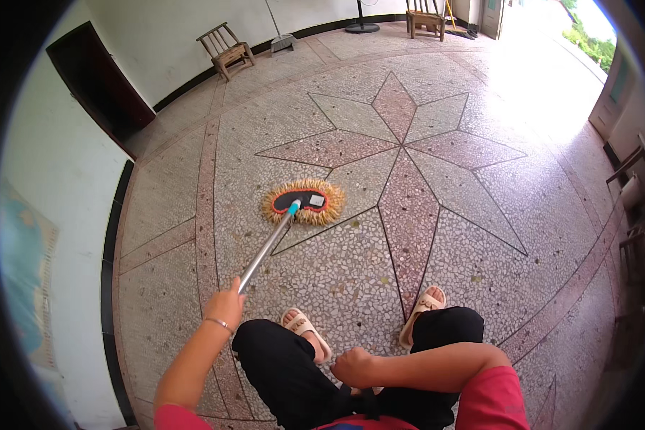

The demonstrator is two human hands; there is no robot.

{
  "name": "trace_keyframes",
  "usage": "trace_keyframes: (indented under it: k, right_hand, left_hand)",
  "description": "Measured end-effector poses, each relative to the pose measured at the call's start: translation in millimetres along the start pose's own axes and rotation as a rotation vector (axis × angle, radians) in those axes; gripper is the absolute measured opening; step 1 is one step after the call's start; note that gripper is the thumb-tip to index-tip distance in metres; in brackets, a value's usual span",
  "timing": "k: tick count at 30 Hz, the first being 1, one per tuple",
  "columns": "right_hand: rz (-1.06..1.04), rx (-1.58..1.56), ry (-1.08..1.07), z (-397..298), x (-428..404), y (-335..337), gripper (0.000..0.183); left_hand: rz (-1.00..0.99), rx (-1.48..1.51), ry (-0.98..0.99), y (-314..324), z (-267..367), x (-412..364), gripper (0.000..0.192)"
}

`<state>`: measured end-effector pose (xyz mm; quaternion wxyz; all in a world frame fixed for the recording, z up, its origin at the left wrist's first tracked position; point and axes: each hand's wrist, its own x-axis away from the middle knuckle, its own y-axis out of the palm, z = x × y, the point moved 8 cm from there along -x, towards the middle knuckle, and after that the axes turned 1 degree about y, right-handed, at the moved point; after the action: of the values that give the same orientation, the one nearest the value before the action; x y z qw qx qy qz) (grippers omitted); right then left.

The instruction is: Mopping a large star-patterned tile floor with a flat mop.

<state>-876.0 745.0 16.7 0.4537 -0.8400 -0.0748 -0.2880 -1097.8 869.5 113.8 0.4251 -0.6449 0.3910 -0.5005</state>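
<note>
My left hand (226, 307) is wrapped around the metal pole (262, 255) of a dust mop, with a bracelet at the wrist. The pole slants away to a turquoise joint on the mop head (303, 202). That head is an oval of yellow-and-cream fringe around a dark centre edged in red, and it lies on the terrazzo floor (322, 279). Whatever pole extends behind my left hand is hidden. In front of my lap, my right hand (355, 367) makes a fist above my black trousers, and nothing shows in it.
A wooden chair (227, 52) and a broom (283, 42) stand along the far wall. Farther right are a round black stand base (362, 27) and another wooden chair (426, 21). Bright light enters by a doorway at upper right. Several small bits dot the patterned floor.
</note>
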Motion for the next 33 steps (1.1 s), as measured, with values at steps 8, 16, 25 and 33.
trace_keyframes:
  k: [8, 16, 25, 33]
  right_hand:
    - [0.14, 0.072, -0.008, 35, -24, -35, 0.02]
    - [0.11, 0.018, 0.037, 56, -32, -39, 0.021]
    - [0.145, -0.026, 0.071, 81, -34, -62, 0.022]
    - [0.163, 0.024, -0.044, 58, -34, -76, 0.022]
  left_hand:
    - [-0.027, -0.004, 0.006, -57, -5, 10, 0.044]
    - [0.034, 0.022, -0.047, -22, 38, -143, 0.04]
    - [-0.012, 0.061, -0.113, 7, -27, -59, 0.046]
    - [-0.096, 0.08, -0.283, -3, -108, 118, 0.043]
